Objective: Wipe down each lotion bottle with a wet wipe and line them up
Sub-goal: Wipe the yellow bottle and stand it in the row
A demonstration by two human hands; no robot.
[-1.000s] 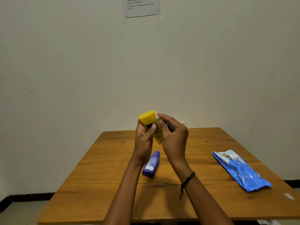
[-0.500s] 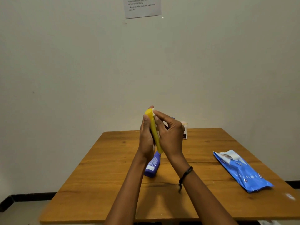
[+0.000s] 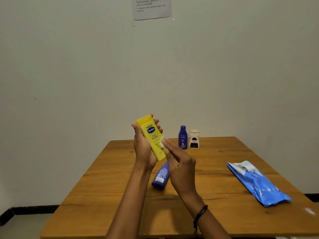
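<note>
My left hand [image 3: 144, 147] grips a yellow lotion bottle [image 3: 152, 138] from behind, cap up, label facing me, above the table. My right hand [image 3: 179, 161] pinches a small white wet wipe [image 3: 162, 143] at its fingertips and presses it against the bottle's lower right side. A blue bottle [image 3: 161, 177] lies on its side on the table beneath my hands. At the table's far edge a dark blue bottle [image 3: 182, 137] and a white bottle with a dark label [image 3: 194, 139] stand upright side by side.
A blue wet wipe pack [image 3: 257, 183] lies on the right side of the wooden table [image 3: 103, 195], its flap peeled open. A wall stands right behind the table, with a printed sheet [image 3: 151, 7] taped up high.
My left hand turned the yellow bottle from edge-on to label facing me. My right hand slid down from the cap to the lower side, uncovering the two standing bottles behind.
</note>
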